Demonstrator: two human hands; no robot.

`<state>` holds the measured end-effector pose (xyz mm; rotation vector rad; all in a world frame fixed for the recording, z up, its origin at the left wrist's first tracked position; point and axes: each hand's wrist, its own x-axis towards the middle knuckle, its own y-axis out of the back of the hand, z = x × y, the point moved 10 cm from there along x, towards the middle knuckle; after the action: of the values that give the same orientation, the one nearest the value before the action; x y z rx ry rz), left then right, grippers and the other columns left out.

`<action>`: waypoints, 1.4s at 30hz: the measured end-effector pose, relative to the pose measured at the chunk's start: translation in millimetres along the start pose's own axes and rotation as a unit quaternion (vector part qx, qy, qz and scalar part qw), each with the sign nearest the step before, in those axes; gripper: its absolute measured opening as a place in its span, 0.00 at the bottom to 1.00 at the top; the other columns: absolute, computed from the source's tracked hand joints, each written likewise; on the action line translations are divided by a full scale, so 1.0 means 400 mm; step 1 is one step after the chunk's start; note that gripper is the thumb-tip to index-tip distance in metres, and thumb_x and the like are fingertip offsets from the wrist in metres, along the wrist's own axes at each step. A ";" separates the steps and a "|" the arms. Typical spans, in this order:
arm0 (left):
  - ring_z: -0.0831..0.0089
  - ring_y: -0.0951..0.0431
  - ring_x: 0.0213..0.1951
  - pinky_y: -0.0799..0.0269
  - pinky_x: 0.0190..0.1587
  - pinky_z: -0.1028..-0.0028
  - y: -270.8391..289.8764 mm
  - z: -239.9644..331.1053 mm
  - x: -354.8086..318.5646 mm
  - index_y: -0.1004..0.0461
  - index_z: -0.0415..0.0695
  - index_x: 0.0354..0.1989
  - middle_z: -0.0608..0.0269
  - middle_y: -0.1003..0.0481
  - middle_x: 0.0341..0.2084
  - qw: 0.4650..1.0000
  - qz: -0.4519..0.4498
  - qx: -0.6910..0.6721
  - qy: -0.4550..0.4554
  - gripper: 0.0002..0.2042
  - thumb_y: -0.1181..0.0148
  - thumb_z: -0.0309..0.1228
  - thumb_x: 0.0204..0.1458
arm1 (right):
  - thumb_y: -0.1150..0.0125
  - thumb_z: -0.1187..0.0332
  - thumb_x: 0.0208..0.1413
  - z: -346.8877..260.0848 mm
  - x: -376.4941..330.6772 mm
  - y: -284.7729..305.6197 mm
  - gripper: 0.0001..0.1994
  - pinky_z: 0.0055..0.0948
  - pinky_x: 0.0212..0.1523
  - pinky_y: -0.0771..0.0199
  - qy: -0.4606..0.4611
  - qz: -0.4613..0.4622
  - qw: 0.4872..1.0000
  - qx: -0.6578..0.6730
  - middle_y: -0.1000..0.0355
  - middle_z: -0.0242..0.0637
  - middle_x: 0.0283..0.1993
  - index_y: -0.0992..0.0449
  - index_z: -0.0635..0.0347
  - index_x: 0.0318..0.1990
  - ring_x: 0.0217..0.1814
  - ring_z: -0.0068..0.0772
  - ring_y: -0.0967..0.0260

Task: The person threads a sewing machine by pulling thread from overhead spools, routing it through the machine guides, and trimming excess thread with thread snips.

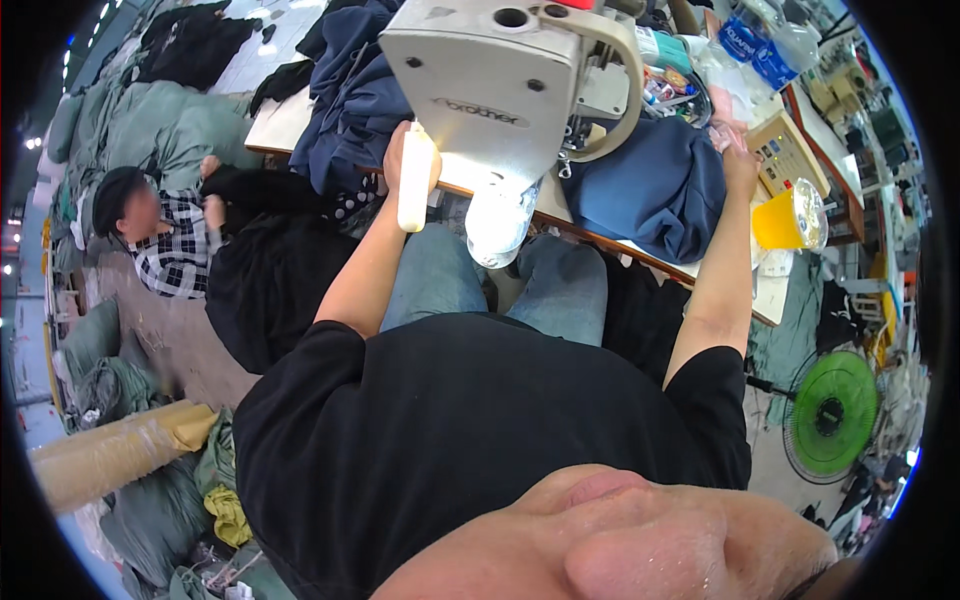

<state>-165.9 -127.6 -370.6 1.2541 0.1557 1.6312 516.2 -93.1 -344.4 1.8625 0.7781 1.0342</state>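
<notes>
A white industrial sewing machine (480, 110) fills the top middle, its lamp lit. My left hand (398, 160) is at its left, beside a heap of dark blue fabric (345, 110); a glowing white bar covers most of its fingers, so its grip is hidden. Right of the machine, more dark blue fabric (650, 190) lies bunched on the table. My right hand (740, 170) reaches past this fabric to the table's far right, its fingers closed on a crumpled pink cloth (728, 136).
A plastic cup of orange drink (782, 220) stands by my right forearm, near a control box (788, 155). Water bottles (770, 55) stand behind. A green fan (830, 415) is at right. At left, a person (165, 235) sits among dark cloth; a wrapped roll (125, 455) lies below.
</notes>
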 end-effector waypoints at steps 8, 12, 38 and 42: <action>0.45 0.20 0.40 0.23 0.47 0.58 0.038 0.025 -0.015 0.18 0.44 0.46 0.47 0.19 0.36 0.999 -0.007 -0.048 0.009 0.18 0.40 0.25 0.44 | 0.50 0.44 0.61 -0.044 -0.031 0.017 0.35 0.49 0.65 0.29 -0.092 -0.021 0.996 -0.013 0.29 0.66 0.61 0.24 0.72 0.58 0.64 0.64 0.30; 0.46 0.19 0.38 0.22 0.46 0.58 0.028 0.090 0.007 0.17 0.44 0.46 0.47 0.19 0.35 0.999 -0.013 -0.030 -0.035 0.18 0.38 0.28 0.43 | 0.50 0.45 0.61 0.037 -0.030 0.043 0.34 0.49 0.65 0.29 -0.126 0.033 0.991 -0.038 0.31 0.66 0.64 0.25 0.68 0.61 0.65 0.61 0.30; 0.51 0.18 0.40 0.24 0.48 0.57 -0.028 -0.033 -0.055 0.19 0.41 0.44 0.52 0.18 0.37 0.998 0.019 0.017 -0.055 0.20 0.30 0.37 0.44 | 0.48 0.48 0.58 -0.050 -0.081 0.083 0.48 0.44 0.63 0.27 -0.179 -0.011 0.983 0.037 0.31 0.63 0.65 0.53 0.86 0.72 0.66 0.56 0.29; 0.52 0.18 0.40 0.24 0.48 0.57 -0.032 -0.039 -0.055 0.19 0.41 0.44 0.52 0.18 0.38 0.998 0.020 0.013 -0.052 0.20 0.30 0.38 0.44 | 0.48 0.48 0.58 -0.031 -0.070 0.070 0.48 0.44 0.64 0.27 -0.178 -0.015 0.983 0.047 0.32 0.63 0.66 0.53 0.85 0.72 0.67 0.56 0.30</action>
<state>-171.4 -131.7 -399.6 1.3669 0.0882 1.5990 495.3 -123.7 -325.8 2.0355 0.6469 0.6267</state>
